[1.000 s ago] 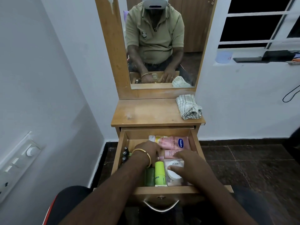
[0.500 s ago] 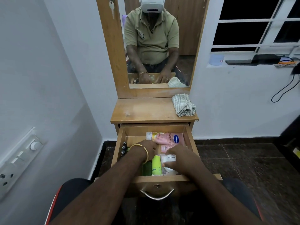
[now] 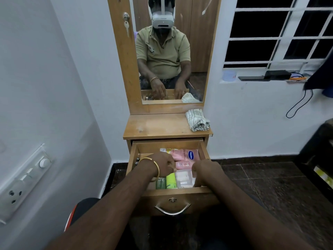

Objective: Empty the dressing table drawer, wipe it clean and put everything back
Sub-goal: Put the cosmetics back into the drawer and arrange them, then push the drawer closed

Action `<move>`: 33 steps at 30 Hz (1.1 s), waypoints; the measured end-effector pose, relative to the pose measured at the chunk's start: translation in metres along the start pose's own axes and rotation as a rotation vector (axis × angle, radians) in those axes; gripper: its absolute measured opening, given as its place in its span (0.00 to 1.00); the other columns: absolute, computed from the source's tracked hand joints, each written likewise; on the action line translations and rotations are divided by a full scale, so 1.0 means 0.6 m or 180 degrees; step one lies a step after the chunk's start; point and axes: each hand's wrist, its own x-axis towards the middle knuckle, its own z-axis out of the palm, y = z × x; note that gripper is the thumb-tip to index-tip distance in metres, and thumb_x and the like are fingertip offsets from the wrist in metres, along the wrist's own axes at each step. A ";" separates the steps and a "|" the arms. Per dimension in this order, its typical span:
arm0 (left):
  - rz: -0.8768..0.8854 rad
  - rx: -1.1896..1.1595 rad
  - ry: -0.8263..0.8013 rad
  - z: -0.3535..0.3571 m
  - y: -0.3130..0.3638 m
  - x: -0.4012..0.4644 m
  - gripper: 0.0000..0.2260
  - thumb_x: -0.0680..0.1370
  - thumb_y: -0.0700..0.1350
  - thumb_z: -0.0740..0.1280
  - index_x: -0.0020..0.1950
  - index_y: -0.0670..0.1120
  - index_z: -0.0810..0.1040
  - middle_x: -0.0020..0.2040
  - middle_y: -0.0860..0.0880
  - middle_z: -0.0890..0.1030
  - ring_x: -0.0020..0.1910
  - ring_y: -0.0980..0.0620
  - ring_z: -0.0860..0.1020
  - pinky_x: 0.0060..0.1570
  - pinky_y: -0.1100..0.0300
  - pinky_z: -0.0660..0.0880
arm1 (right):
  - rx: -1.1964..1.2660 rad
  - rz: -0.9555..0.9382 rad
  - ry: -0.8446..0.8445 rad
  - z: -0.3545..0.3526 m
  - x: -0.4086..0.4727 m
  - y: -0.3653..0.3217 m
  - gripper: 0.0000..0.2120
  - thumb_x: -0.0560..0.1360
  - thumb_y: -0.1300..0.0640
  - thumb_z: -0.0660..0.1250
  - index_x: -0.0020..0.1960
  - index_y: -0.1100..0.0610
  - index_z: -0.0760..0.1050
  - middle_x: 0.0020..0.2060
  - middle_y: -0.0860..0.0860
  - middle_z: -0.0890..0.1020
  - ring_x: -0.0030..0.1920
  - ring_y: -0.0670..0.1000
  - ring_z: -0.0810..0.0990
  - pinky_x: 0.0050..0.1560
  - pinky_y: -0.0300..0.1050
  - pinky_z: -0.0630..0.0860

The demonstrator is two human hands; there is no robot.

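Note:
The dressing table drawer (image 3: 180, 194) is pulled out. Inside lie a large pink Vaseline tube (image 3: 184, 154), a smaller pink tube (image 3: 183, 165), a lime green tube (image 3: 170, 181), a dark green box (image 3: 161, 184) and a white pack (image 3: 183, 178). My left hand (image 3: 164, 163), wearing a gold bangle, reaches into the drawer's left half with its fingers pointing down beside the pink tubes. My right hand (image 3: 205, 170) presses down at the right wall, next to the white pack. The mirror shows the fingers of both hands fairly straight.
A folded striped cloth (image 3: 198, 120) lies on the right of the wooden table top (image 3: 158, 125), below the mirror (image 3: 171, 51). Small dark bottles (image 3: 136, 160) stand at the drawer's left wall. A switchboard (image 3: 23, 181) is on the left wall and dark floor tiles lie to the right.
My right hand has slid off the white pack toward the drawer's right wall, uncovering the pack. My left hand stays over the left half. The view has tilted up.

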 end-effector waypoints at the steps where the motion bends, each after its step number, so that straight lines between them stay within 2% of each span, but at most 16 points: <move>1: 0.0033 0.0045 -0.0015 -0.005 0.006 -0.006 0.13 0.78 0.51 0.68 0.58 0.47 0.80 0.58 0.48 0.80 0.59 0.48 0.77 0.56 0.59 0.73 | -0.0053 0.0026 -0.0036 -0.001 0.000 0.000 0.22 0.66 0.49 0.78 0.58 0.52 0.79 0.50 0.50 0.82 0.49 0.51 0.80 0.53 0.48 0.78; 4: 0.0086 0.0111 -0.0138 -0.015 0.013 -0.023 0.18 0.77 0.55 0.68 0.64 0.48 0.77 0.63 0.48 0.78 0.60 0.48 0.75 0.55 0.59 0.70 | -0.0079 0.0057 -0.0201 -0.008 0.002 0.003 0.22 0.66 0.49 0.78 0.58 0.52 0.79 0.50 0.50 0.82 0.50 0.52 0.80 0.54 0.49 0.78; 7: 0.0091 0.0029 -0.0356 -0.023 0.003 -0.039 0.27 0.75 0.58 0.70 0.71 0.52 0.71 0.72 0.49 0.70 0.69 0.48 0.70 0.64 0.56 0.68 | 0.0062 -0.0001 -0.0417 -0.015 0.002 0.009 0.20 0.68 0.52 0.78 0.58 0.52 0.80 0.53 0.51 0.82 0.52 0.52 0.80 0.56 0.49 0.78; 9: 0.0161 0.0180 -0.0454 -0.026 -0.007 -0.048 0.34 0.73 0.58 0.72 0.75 0.52 0.65 0.76 0.49 0.65 0.73 0.48 0.65 0.69 0.54 0.64 | 0.0289 -0.0103 -0.0447 -0.016 0.002 0.020 0.19 0.72 0.53 0.75 0.61 0.52 0.79 0.59 0.51 0.81 0.57 0.52 0.78 0.60 0.47 0.76; 11: 0.0138 0.0344 -0.0538 -0.025 -0.020 -0.053 0.44 0.68 0.61 0.75 0.78 0.53 0.58 0.79 0.49 0.57 0.77 0.47 0.58 0.74 0.49 0.60 | 0.0886 -0.0111 -0.0064 -0.027 -0.003 0.034 0.16 0.76 0.52 0.70 0.63 0.51 0.78 0.63 0.51 0.78 0.59 0.51 0.77 0.60 0.46 0.73; 13: -0.0016 0.0462 -0.0628 -0.020 -0.032 -0.057 0.53 0.64 0.63 0.77 0.80 0.55 0.49 0.81 0.49 0.46 0.79 0.45 0.47 0.76 0.43 0.54 | 0.1491 -0.0118 0.0465 -0.043 -0.018 0.048 0.13 0.76 0.51 0.70 0.59 0.51 0.77 0.60 0.50 0.79 0.54 0.49 0.77 0.53 0.43 0.75; 14: -0.0074 0.0506 -0.0642 -0.017 -0.037 -0.058 0.56 0.62 0.63 0.78 0.80 0.56 0.46 0.81 0.50 0.41 0.79 0.44 0.43 0.76 0.41 0.51 | 0.1668 -0.0234 0.0548 -0.050 -0.027 0.052 0.17 0.74 0.49 0.72 0.61 0.51 0.76 0.58 0.48 0.78 0.53 0.48 0.77 0.51 0.42 0.75; 15: -0.0101 0.0537 -0.0619 -0.014 -0.041 -0.058 0.57 0.62 0.62 0.79 0.79 0.57 0.44 0.80 0.50 0.39 0.79 0.44 0.40 0.76 0.40 0.50 | 0.1747 -0.0409 0.0442 -0.056 -0.038 0.054 0.24 0.71 0.46 0.75 0.64 0.50 0.74 0.57 0.46 0.76 0.53 0.46 0.76 0.50 0.41 0.74; 17: -0.0112 0.0547 -0.0539 -0.009 -0.047 -0.059 0.59 0.61 0.62 0.79 0.79 0.56 0.43 0.80 0.50 0.36 0.79 0.44 0.38 0.76 0.41 0.48 | 0.1620 -0.0723 -0.0126 -0.064 -0.065 0.045 0.36 0.66 0.44 0.79 0.69 0.46 0.69 0.57 0.43 0.73 0.52 0.43 0.73 0.52 0.41 0.73; 19: -0.0107 0.0575 -0.0496 -0.006 -0.050 -0.056 0.60 0.60 0.63 0.79 0.79 0.55 0.42 0.79 0.50 0.35 0.79 0.45 0.37 0.75 0.42 0.48 | 0.1339 -0.0904 -0.0459 -0.059 -0.079 0.036 0.41 0.63 0.43 0.81 0.71 0.42 0.66 0.60 0.42 0.72 0.53 0.43 0.72 0.54 0.41 0.73; 27: 0.0026 0.0909 -0.0431 -0.010 -0.058 -0.034 0.62 0.59 0.67 0.77 0.79 0.55 0.39 0.79 0.50 0.33 0.78 0.45 0.34 0.74 0.37 0.42 | 0.1077 -0.1168 -0.0279 -0.063 -0.066 0.030 0.45 0.62 0.43 0.81 0.73 0.41 0.63 0.67 0.40 0.69 0.58 0.43 0.69 0.60 0.42 0.72; 33: 0.0036 0.0909 -0.0280 -0.024 -0.072 0.004 0.64 0.57 0.68 0.77 0.79 0.54 0.40 0.79 0.50 0.34 0.78 0.45 0.35 0.73 0.38 0.43 | 0.1163 -0.1148 -0.0272 -0.076 -0.022 0.040 0.45 0.62 0.45 0.81 0.73 0.41 0.62 0.68 0.42 0.68 0.59 0.44 0.70 0.60 0.41 0.73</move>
